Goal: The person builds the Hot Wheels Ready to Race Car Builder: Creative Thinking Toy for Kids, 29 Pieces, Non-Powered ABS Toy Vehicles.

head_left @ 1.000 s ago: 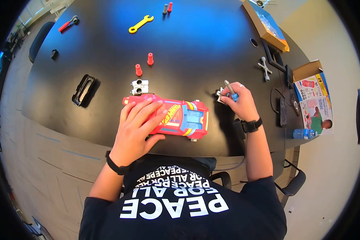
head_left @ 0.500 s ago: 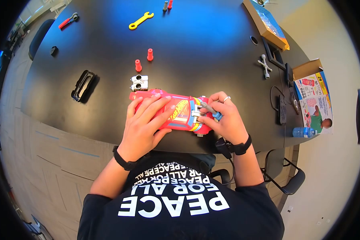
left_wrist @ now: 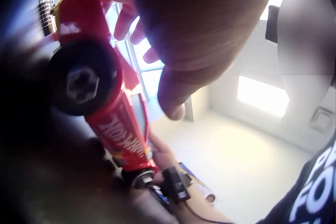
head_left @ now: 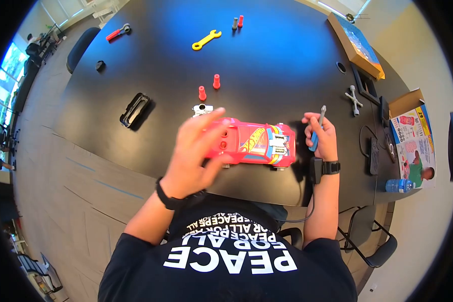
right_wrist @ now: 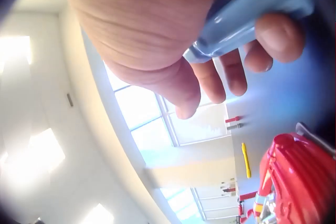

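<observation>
A red toy car (head_left: 249, 142) with yellow lettering lies across the table's front. A silver engine-like piece (head_left: 278, 144) sits in the blue recess at its right end. My left hand (head_left: 199, 153), blurred by motion, overlaps the car's left end with fingers and thumb spread. In the left wrist view that hand (left_wrist: 199, 19) hangs beside the car's black wheel (left_wrist: 81, 82), with no object in its grasp. Right of the car, my right hand (head_left: 323, 138) holds a screwdriver (head_left: 314, 141) by its blue handle (right_wrist: 252, 19), grey shaft pointing up.
Behind the left hand stands a silver twin-hole piece (head_left: 202, 108), partly hidden. Two red pegs (head_left: 216, 81) stand beyond it. A black tray-like part (head_left: 135, 110) lies left, a yellow wrench (head_left: 206, 40) farther back. At right are a grey cross-shaped tool (head_left: 354, 100), a box (head_left: 412, 141) and a bottle (head_left: 398, 185).
The right hand carried the silver engine-like piece into the car's blue recess, let it go and drew back right with the screwdriver. The left hand came off the roof toward the car's left end.
</observation>
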A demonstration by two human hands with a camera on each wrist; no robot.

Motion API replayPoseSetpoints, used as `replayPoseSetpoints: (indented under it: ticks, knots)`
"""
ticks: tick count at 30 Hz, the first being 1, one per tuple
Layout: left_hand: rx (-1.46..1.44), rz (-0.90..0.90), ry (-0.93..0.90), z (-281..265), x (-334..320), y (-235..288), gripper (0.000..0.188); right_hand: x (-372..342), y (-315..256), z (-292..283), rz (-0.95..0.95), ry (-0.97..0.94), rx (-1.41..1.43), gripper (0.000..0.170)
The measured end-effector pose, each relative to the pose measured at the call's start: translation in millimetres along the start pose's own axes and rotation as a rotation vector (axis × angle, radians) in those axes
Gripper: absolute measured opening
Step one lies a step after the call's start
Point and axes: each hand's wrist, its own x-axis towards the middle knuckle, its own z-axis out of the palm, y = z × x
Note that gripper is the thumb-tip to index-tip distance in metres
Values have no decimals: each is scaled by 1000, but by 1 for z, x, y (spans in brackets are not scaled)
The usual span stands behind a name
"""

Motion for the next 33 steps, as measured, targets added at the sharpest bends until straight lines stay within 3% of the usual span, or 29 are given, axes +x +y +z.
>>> replayPoseSetpoints:
  ticks: [1,3,6,8,10,15,17,20,24,33]
  knots:
    - [-46,-2,91,-9,6,-8,49,-2,4,-5,49,18,-27,27]
    - [-80,-87,54,-30,17,-34,40,-5,10,-8,65,-2,-47,27]
    - [-79,-128,-142,-32,30,-73,50,-11,0,-5,75,-67,-75,29]
    - [13,-118,-232,-23,27,-95,52,-12,-5,-9,102,-290,-239,32]
    - [63,-157,-326,-18,28,-98,53,-13,-1,-5,72,-260,-221,32]
    - [134,-208,-275,-16,24,-105,47,-14,1,-4,66,-209,-196,33]
    - [137,-271,-276,-23,20,-102,45,-14,0,-3,88,-205,-217,32]
    - [-2,-303,-91,-48,22,-70,43,-14,1,-4,94,-199,-227,31]
    - [-191,-97,-165,-49,22,-35,46,-15,0,-1,99,-202,-247,31]
    - [-83,-22,-337,-13,26,-26,62,-18,-2,0,96,-167,-273,33]
